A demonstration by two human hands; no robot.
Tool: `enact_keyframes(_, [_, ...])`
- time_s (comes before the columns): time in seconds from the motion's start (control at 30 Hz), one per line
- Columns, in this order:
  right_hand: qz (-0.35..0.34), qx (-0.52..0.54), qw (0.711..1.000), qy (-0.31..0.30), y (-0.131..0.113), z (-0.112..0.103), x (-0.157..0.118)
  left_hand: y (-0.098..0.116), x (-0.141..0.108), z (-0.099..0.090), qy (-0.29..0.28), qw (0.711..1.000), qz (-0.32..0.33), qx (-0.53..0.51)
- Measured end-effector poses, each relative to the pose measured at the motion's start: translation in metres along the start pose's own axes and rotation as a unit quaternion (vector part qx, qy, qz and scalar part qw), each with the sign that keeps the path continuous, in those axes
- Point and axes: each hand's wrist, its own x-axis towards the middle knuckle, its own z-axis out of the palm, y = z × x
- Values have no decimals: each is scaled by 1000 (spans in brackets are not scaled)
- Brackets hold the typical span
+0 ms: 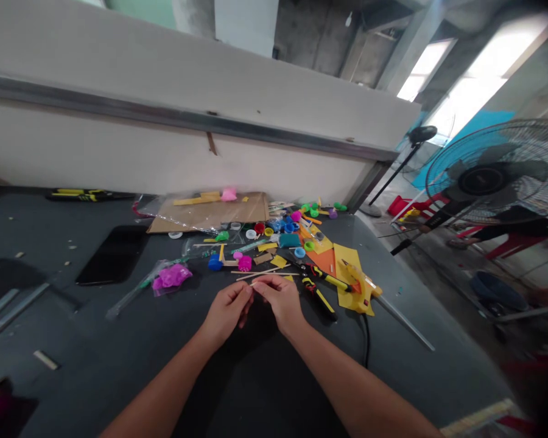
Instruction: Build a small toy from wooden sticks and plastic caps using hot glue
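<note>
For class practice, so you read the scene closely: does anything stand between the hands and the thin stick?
Nothing visible does: the left hand and the right hand both pinch the thin stick directly, though their fingers hide part of it.

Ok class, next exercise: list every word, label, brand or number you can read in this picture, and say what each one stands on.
Nothing can be read. The black-and-yellow tool handle in front of the craft pile and the one at the table's far edge show markings, too blurred to read.
</note>
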Motion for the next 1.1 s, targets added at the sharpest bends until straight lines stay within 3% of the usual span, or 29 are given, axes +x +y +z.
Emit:
enact_keyframes(0.2, [29,63,997,-32,-1,0,-2,0,2,-5,-14,999,0,-31])
enact_keyframes(0.4, [46,90,995,-24,5,-3,2,-2,3,-9,-39,998,16,57])
enact_keyframes(0.67, [60,44,997,-26,0,-5,3,-5,6,-16,-46,989,20,140])
enact_keyframes(0.9, [84,101,991,-15,-2,-4,2,4,4,-15,-90,996,-25,-3])
enact_keyframes(1.1, [90,103,990,-24,2,-4,1,-1,6,-14,-61,996,-17,59])
